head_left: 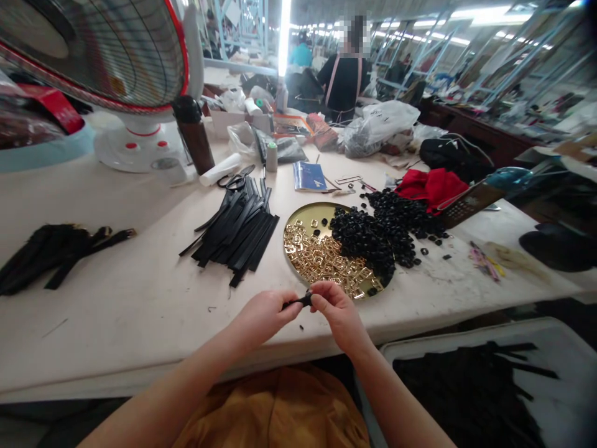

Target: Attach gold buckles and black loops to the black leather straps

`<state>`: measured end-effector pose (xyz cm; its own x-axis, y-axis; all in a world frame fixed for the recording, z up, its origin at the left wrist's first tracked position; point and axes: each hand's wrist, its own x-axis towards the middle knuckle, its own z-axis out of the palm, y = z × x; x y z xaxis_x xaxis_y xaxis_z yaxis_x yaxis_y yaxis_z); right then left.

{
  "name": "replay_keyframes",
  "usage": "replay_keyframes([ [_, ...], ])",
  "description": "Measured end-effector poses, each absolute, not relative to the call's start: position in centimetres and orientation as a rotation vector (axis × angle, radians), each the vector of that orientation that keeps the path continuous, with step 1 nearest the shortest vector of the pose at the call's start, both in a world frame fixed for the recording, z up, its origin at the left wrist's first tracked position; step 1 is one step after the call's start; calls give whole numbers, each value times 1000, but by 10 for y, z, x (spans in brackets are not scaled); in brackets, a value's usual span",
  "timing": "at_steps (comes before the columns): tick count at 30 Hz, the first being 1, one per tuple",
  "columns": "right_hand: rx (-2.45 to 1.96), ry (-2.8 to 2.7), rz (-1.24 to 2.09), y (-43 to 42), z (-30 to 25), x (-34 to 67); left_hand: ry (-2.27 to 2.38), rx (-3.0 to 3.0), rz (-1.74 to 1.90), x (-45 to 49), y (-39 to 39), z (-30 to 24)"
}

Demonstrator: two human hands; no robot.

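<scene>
Near the table's front edge, my left hand [267, 316] is closed round a short black strap [303, 300]. My right hand [339, 313] pinches the strap's end between thumb and fingers; a small dark piece shows there, too small to make out. Just beyond my hands lies a round gold tray [295, 218] holding many gold buckles [321, 258]. Small black loops [357, 233] cover its right side and spill onto the table. A loose pile of flat black straps [242, 227] lies to the left of the tray. Straps with gold buckles [69, 246] are heaped at far left.
A fan [140, 146] and a dark bottle [196, 137] stand at the back left. Scissors [236, 179], a thread spool [271, 157], a blue booklet [310, 177] and red cloth [431, 188] lie behind. A white bin [550, 333] of black strips is at lower right. A person [342, 84] is farther back.
</scene>
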<state>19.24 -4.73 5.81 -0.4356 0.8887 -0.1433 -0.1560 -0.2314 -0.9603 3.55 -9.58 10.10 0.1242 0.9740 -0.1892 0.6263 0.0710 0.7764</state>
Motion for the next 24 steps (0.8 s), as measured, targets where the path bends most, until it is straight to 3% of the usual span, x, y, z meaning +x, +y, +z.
replay_keyframes([
  [11, -977, -960, 2045, -59, 50, 189, 1478, 1492, 739, 40, -107, 91],
  [19, -934, -1115, 1940, -74, 54, 188, 1393, 1330, 816, 37, -111, 87],
  [24, -896, -959, 2062, -75, 54, 189, 1405, 1365, 788, 41, -114, 91],
])
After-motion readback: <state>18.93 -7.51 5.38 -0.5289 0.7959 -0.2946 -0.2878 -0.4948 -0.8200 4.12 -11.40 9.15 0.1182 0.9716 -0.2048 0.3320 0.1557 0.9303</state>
